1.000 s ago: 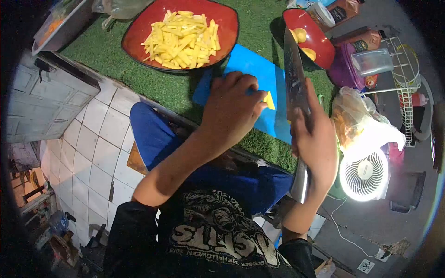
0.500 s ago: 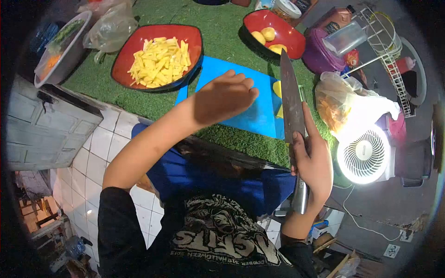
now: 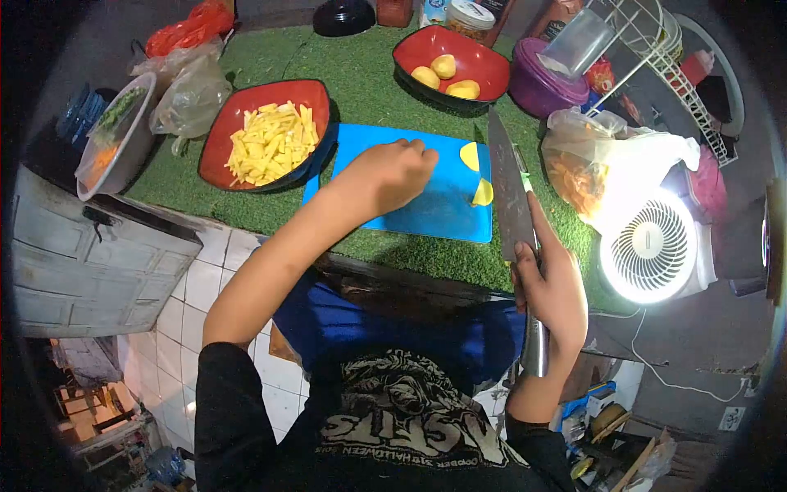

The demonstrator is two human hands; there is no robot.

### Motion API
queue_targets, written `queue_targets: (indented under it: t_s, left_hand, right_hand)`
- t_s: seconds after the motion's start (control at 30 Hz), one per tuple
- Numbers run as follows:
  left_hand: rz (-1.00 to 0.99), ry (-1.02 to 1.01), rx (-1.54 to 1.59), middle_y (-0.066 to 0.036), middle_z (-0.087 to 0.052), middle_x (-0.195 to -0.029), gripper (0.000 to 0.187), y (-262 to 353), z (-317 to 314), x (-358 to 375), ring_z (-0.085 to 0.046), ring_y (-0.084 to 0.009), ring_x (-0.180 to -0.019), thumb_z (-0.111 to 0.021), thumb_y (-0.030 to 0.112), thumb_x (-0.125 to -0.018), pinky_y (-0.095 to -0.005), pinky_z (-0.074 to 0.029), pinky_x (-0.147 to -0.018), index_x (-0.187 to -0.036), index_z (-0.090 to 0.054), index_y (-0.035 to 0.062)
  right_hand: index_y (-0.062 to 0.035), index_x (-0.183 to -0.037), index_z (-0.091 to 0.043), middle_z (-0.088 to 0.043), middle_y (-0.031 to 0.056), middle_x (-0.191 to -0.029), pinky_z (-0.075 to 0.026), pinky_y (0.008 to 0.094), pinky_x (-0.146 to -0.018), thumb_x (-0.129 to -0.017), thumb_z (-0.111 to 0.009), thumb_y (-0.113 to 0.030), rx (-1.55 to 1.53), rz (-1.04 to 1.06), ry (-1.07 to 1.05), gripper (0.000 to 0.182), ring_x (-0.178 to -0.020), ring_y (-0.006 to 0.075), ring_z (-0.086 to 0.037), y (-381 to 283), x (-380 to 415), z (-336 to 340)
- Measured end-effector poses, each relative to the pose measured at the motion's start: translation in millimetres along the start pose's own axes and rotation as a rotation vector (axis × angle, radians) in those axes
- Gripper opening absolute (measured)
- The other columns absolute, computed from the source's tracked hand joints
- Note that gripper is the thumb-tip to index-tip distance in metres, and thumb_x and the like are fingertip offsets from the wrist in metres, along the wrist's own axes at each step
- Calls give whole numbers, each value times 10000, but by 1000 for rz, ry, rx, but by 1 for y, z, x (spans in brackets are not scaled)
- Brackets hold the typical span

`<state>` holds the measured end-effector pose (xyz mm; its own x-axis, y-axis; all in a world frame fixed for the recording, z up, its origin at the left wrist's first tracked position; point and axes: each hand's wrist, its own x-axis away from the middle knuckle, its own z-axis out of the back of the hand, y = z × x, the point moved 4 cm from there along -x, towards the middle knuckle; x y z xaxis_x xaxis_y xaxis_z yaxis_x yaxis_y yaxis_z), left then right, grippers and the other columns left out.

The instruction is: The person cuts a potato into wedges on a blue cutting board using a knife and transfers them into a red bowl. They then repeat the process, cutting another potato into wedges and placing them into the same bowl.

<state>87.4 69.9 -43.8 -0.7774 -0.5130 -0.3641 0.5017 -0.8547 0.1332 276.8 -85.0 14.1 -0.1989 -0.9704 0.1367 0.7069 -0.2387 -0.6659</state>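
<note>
My right hand (image 3: 551, 287) grips the handle of a large kitchen knife (image 3: 509, 193); its blade points away from me along the right edge of a blue cutting board (image 3: 410, 209). My left hand (image 3: 385, 174) hovers over the board's middle with fingers curled; whether it holds anything I cannot tell. Two yellow potato pieces (image 3: 475, 172) lie on the board just left of the blade. A red bowl (image 3: 238, 123) left of the board holds several potato sticks (image 3: 270, 141). A second red bowl (image 3: 484, 56) behind the board holds three peeled potatoes (image 3: 443, 74).
Green artificial turf (image 3: 361, 82) covers the counter. A purple bowl (image 3: 541, 86), a clear cup, a wire rack (image 3: 656, 49) and a plastic bag (image 3: 590, 160) sit at right. A lit white fan (image 3: 652, 250) stands right of my knife hand. A metal bowl (image 3: 115, 139) and bags lie far left.
My left hand has pulled left off the potato pieces toward the board's middle. The knife stayed raised in my right hand. My view has shifted, showing more of the counter's far side.
</note>
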Motion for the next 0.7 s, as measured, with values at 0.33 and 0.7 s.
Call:
queue_targets:
  t_s: [0.33,0.7]
  left_hand:
    - [148,-96,168,-209,-620,-949,175,-5,6,-1,-640,-405,-923,-559,161,-960,-497,-518,-790,-987,-624,1]
    - [453,96,83,-170,-742,-918,220,-72,166,57,-729,-302,-832,-724,190,-907,-359,-544,-735,-1041,-752,18]
  right_hand:
    - [-163,-1579,-323,-653,231,-686,-533,466,-602,-957,-538,-114,-55,-105,-45,660,-553,336,-683,1,3,1]
    - [-184,-1578,-319,-663,245,-794,-526,489,-682,-959,-519,-129,-38,21,-77,654,-620,364,-692,-14,-7,-9]
